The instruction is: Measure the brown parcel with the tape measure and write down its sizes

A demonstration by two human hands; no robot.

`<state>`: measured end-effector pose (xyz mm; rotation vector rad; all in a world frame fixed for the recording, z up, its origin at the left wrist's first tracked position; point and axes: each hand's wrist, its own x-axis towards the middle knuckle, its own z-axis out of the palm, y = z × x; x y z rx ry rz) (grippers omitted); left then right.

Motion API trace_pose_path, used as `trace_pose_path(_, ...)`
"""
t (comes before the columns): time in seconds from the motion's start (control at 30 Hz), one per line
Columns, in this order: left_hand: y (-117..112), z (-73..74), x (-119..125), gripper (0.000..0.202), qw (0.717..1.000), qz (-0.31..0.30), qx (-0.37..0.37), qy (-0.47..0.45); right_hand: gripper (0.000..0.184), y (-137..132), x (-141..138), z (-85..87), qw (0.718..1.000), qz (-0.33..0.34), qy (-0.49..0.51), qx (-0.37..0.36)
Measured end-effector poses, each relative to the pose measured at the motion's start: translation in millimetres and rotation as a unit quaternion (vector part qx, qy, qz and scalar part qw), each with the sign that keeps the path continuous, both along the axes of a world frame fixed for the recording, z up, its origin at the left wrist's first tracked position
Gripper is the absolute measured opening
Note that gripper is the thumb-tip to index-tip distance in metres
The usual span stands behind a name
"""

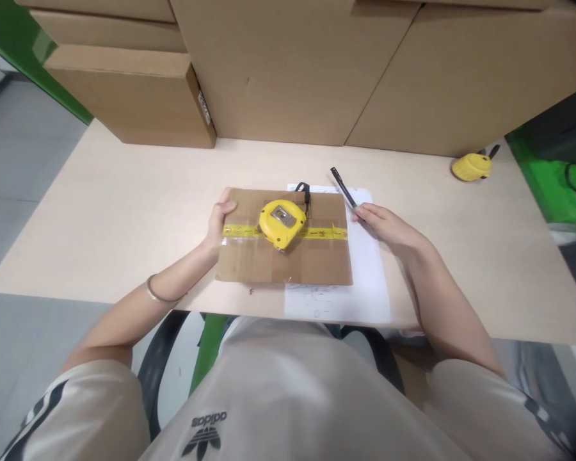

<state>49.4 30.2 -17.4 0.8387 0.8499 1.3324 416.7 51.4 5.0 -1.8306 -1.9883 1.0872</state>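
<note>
A flat cardboard box lies on a white sheet of paper at the table's near middle. A yellow tape measure rests on top of it, its blade pulled out across the box from left to right. My left hand grips the box's left edge, thumb on top. My right hand sits at the box's right side and holds a black pen that points up and away.
Large cardboard boxes are stacked along the table's far edge. A second yellow tape measure lies at the far right. A green chair shows at the upper left, a green surface at the right.
</note>
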Motion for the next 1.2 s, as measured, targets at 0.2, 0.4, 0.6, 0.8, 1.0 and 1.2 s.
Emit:
trace_pose_path(0.2,5.4,2.2,-6.4,0.041,1.0,-0.008,0.0,0.024,0.047,6.2,2.6,-23.5,0.98,-0.055,0.188,0.024)
trace_pose_path(0.4,3.7,3.8,-6.6,0.039,0.999,-0.006,0.001,0.041,0.038,6.5,-12.3,-25.3,0.972,-0.042,0.231,0.032)
trace_pose_path(0.6,4.7,1.1,-9.5,0.042,0.998,-0.011,0.005,0.056,0.03,8.6,-15.2,-23.7,0.974,-0.022,0.224,0.0)
trace_pose_path(0.8,4.8,-1.3,-12.7,0.044,0.998,-0.027,0.011,0.062,0.027,9.2,-13.7,-23.3,0.973,-0.036,0.229,-0.009)
trace_pose_path(1.0,3.5,1.2,-11.4,0.045,0.998,-0.014,0.004,0.064,0.026,8.3,-12.0,-21.8,0.973,-0.019,0.226,-0.035)
trace_pose_path(1.2,1.8,4.4,-9.9,0.048,0.998,-0.012,-0.007,0.065,0.031,7.6,-12.3,-23.9,0.973,-0.031,0.228,-0.019)
